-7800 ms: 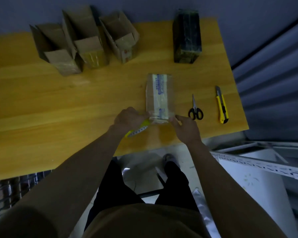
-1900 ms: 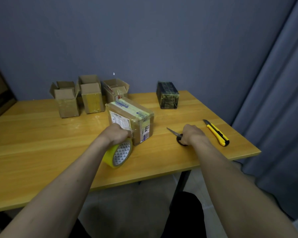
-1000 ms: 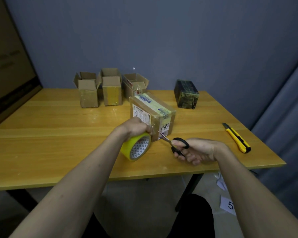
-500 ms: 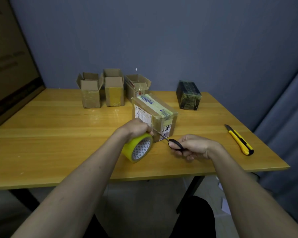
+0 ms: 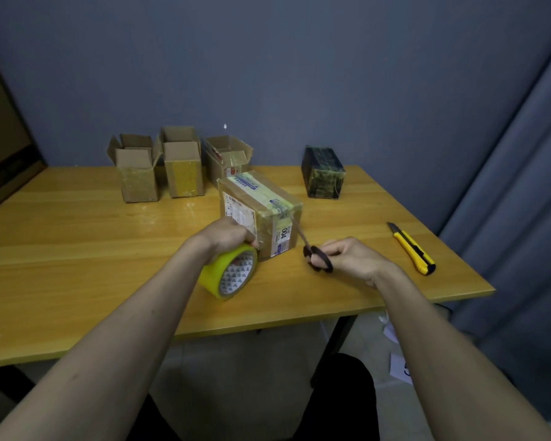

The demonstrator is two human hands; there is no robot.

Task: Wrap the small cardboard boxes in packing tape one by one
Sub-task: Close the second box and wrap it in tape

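The left hand (image 5: pixel 228 235) grips a yellow tape roll (image 5: pixel 229 275) beside the taped brown cardboard box (image 5: pixel 261 211). The right hand (image 5: pixel 347 257) holds black scissors (image 5: pixel 315 257).

— Where does the head view look from?
— From above the table's (image 5: pixel 77 249) near edge, facing forward and slightly down toward the far wall (image 5: pixel 268 74).
— How near?
— Close: both forearms run up from the bottom corners, and the curtain (image 5: pixel 522 186) fills the right side.
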